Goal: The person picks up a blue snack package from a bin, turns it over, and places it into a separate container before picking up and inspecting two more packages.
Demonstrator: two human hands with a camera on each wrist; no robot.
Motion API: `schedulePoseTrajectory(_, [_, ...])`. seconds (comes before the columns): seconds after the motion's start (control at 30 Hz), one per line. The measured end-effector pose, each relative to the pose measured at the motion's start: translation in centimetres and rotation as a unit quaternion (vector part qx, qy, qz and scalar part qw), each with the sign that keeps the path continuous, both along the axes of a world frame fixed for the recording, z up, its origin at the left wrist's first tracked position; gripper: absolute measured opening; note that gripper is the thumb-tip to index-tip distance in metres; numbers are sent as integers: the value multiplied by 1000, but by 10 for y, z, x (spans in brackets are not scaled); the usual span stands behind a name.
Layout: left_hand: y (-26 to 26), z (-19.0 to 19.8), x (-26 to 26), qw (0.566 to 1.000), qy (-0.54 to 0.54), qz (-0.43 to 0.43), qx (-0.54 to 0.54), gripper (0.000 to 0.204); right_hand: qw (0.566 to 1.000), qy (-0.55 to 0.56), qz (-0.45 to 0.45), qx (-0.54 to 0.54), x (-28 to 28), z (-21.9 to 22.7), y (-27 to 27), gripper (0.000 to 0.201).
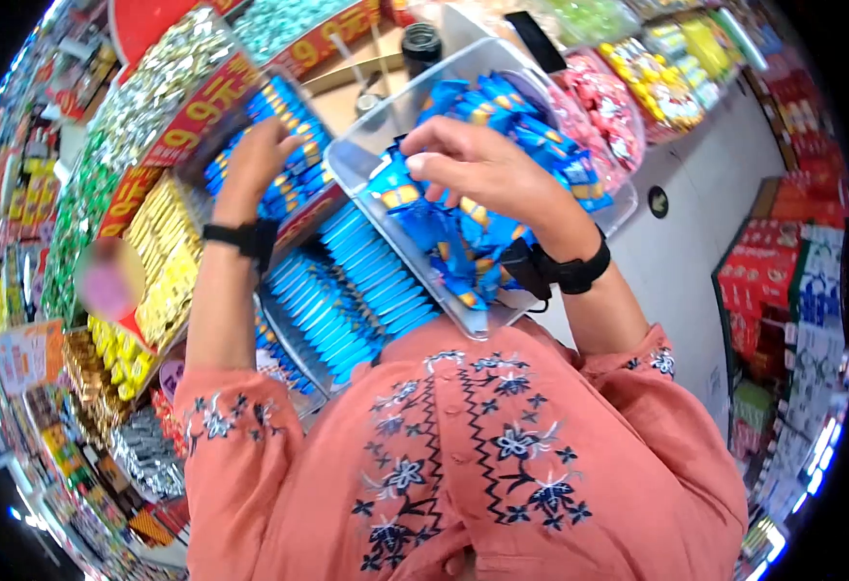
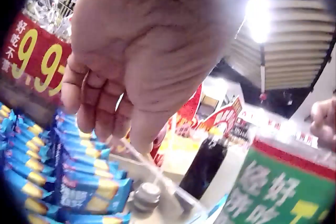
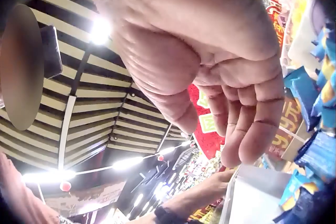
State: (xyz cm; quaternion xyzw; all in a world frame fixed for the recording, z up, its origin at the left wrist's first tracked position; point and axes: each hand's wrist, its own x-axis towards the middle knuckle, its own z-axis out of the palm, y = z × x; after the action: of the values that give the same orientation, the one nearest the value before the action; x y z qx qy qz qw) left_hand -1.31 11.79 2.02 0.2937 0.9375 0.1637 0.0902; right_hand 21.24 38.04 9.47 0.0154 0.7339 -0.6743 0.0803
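Note:
My left hand (image 1: 258, 160) is over a compartment of blue biscuit packets (image 1: 293, 126), its fingers relaxed. In the left wrist view that hand's fingers hang beside the rows of packets with nothing between them. Above a clear plastic tub (image 1: 347, 165) hovers my right hand (image 1: 492, 174), loosely curled and holding nothing. Loose blue biscuit packets (image 1: 502, 232) lie heaped inside the tub, partly hidden by this hand. Nearer the body, more blue packets (image 1: 323, 310) stand upright in tidy rows, left of the tub.
Left of the rows are bins of yellow packets (image 1: 163, 257) and silvery sweets (image 1: 168, 73) with red price signs (image 1: 201, 111). A dark-lidded bottle (image 1: 421, 48) stands behind the tub. Pink packets (image 1: 599, 107) lie to its right, beyond which is pale floor (image 1: 686, 252).

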Motion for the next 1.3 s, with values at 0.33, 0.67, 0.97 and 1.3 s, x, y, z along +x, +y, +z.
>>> schedulePoseTrajectory(0.33, [-7, 64, 139, 914, -152, 93, 365, 22, 946, 95, -107, 291, 18, 14, 95, 27])
schedulePoseTrajectory(0.67, [-4, 51, 189, 870, -249, 157, 395, 23, 821, 24, -21, 570, 45, 0, 146, 19])
schedulePoseTrajectory(0.97, [2, 44, 196, 862, -282, 113, 405, 23, 772, 29, 48, 633, 61, -32, 154, 25])
schedulePoseTrajectory(1.3, [4, 56, 201, 863, -302, 106, 391, 26, 930, -28, -36, 365, 65, 65, 127, 27])
